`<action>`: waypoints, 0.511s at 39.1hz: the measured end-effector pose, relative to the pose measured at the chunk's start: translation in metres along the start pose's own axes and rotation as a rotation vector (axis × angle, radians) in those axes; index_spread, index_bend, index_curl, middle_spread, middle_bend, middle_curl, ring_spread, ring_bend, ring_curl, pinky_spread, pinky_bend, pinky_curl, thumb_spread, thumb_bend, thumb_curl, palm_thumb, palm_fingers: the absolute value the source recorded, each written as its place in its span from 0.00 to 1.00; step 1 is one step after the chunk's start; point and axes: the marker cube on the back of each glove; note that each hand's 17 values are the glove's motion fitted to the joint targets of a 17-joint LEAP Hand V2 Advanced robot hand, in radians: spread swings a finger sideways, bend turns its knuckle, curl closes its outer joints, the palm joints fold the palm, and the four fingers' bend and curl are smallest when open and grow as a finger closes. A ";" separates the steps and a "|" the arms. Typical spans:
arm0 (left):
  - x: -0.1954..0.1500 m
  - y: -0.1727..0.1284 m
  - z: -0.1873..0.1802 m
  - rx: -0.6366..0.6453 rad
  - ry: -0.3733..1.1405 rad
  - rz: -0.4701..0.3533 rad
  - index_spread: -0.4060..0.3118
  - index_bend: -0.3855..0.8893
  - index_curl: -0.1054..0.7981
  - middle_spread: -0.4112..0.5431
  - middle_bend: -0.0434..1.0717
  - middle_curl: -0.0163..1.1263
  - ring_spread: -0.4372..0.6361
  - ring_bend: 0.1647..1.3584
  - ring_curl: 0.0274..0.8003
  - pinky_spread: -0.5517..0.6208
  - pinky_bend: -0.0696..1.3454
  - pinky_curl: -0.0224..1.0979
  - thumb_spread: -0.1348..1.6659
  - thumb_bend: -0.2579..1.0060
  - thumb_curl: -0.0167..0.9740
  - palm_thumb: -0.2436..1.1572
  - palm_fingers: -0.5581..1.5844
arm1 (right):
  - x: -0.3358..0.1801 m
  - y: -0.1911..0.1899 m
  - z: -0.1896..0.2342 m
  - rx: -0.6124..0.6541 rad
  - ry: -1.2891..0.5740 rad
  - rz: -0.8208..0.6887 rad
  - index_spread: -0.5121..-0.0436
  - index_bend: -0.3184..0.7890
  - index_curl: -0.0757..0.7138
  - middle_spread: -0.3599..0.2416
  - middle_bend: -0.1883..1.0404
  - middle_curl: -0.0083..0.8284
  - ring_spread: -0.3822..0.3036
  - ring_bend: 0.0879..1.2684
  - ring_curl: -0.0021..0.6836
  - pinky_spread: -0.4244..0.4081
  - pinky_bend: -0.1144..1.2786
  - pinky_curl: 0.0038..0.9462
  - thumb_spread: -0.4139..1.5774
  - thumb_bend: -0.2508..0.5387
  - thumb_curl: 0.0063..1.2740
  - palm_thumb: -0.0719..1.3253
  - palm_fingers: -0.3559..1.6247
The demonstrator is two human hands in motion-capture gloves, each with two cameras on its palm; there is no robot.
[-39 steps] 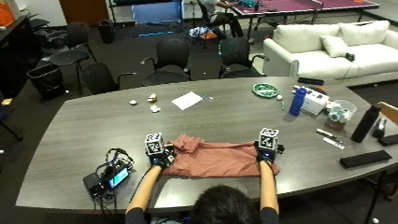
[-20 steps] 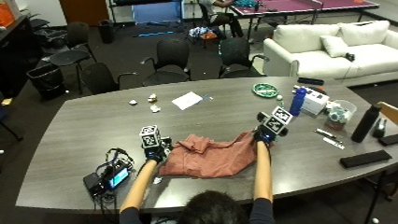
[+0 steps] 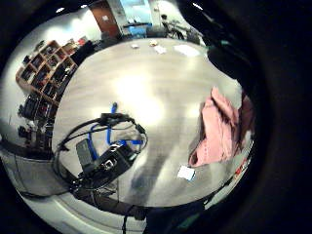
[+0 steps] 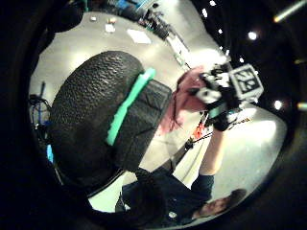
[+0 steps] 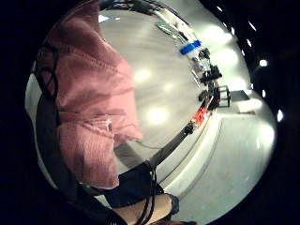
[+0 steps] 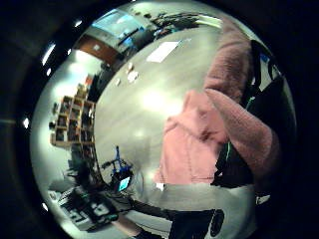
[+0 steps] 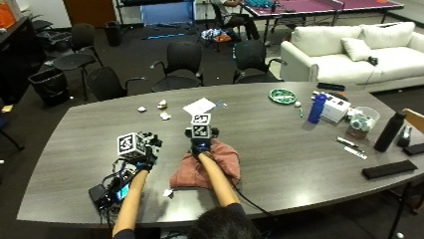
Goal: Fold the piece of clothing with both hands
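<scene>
Pink garment [image 7: 202, 167] lies bunched on the grey surface [image 7: 278, 134], lower centre of frame, partly doubled over. R hand [image 7: 200, 145] sits at its far edge w/ cloth draped close over the palm; fingers appear curled on the fabric. L hand [image 7: 141, 158] is off to the garment's left, apart from it, above a black device [image 7: 109, 191] w/ cables; its fingers: can't tell.

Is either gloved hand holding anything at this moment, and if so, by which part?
The right hand grips the pink fleece garment at its far edge, cloth draped over the fingers. The left hand is off the garment, apparently holding nothing.
</scene>
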 end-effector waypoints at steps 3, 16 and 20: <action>-0.015 -0.001 -0.015 0.185 0.026 0.032 0.45 0.47 0.56 0.47 0.22 0.29 0.55 0.28 0.36 0.55 0.28 0.34 0.71 0.20 0.21 0.19 0.54 | -0.051 0.023 0.025 -0.129 -0.014 -0.120 0.59 0.43 0.60 0.19 0.44 0.64 0.17 0.48 0.69 0.05 0.50 0.41 0.38 0.27 0.52 0.77 0.84; -0.073 0.012 -0.038 0.292 0.127 -0.083 0.43 0.44 0.58 0.40 0.20 0.33 0.46 0.21 0.37 0.46 0.24 0.35 0.76 0.20 0.23 0.21 0.62 | -0.098 0.050 0.013 0.028 -0.290 -0.337 0.63 0.39 0.54 0.29 0.35 0.59 0.22 0.43 0.65 0.10 0.55 0.42 0.53 0.29 0.49 0.74 0.77; -0.076 0.009 -0.023 0.254 0.169 -0.105 0.42 0.44 0.58 0.39 0.19 0.33 0.45 0.20 0.37 0.45 0.23 0.35 0.77 0.20 0.24 0.22 0.63 | -0.055 0.050 -0.017 0.064 -0.251 -0.251 0.64 0.39 0.53 0.30 0.35 0.59 0.23 0.41 0.64 0.11 0.53 0.42 0.55 0.28 0.48 0.74 0.77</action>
